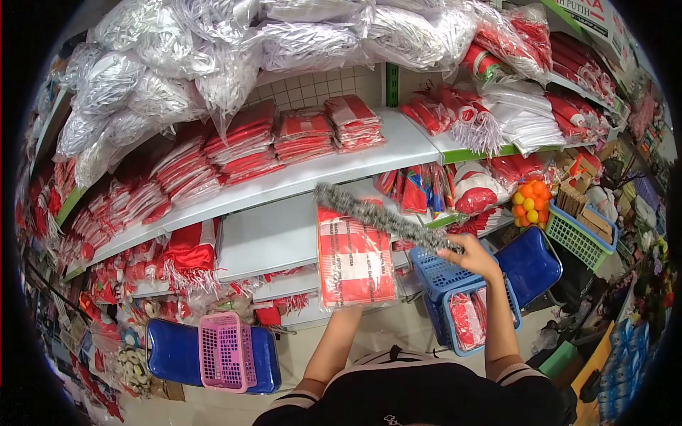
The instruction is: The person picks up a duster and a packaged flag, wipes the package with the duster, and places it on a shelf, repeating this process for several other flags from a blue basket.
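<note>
My right hand point(460, 257) is closed round the handle end of a grey fluffy duster point(376, 215). The duster slants up to the left, across the top of a flat red-and-white packet in clear plastic point(355, 259). My left hand is hidden beneath that packet and bears it from below; only the wrist and forearm point(334, 344) show. Behind the packet is a bare stretch of grey shelf point(266, 231). On the shelf above lie stacks of similar red-and-white packets point(302, 133).
Clear bags of white strips point(312, 46) fill the top shelf. A pink basket point(226, 351) rests on a blue stool point(174, 351) at left. Blue baskets point(433, 266), one holding packets, and another blue stool point(529, 263) stand at right. Orange and yellow balls point(531, 204) hang beyond.
</note>
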